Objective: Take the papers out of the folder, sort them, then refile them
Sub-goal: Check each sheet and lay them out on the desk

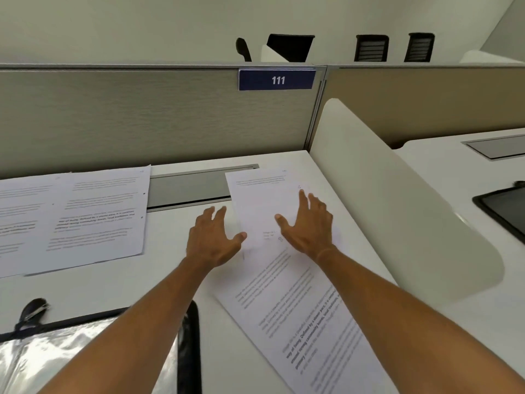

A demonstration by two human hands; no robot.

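Overhead, white desk (pixel 176 268), sign 111 (pixel 277 79)

Your single head-worn wide-angle view looks forward and down from close above the desk (pixel 176 268), facing the partition (pixel 142 115) at its far edge.

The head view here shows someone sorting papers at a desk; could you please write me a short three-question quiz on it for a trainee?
1. True or false: the right hand lies with spread fingers on the far sheet at the right of the desk.
2. Multiple choice: where is the folder? A) on the partition B) at the near left desk edge, under the left forearm C) in the left hand
3. Fill in: the blue sign on the partition reads ___.

Key: 1 true; 2 B; 3 111.
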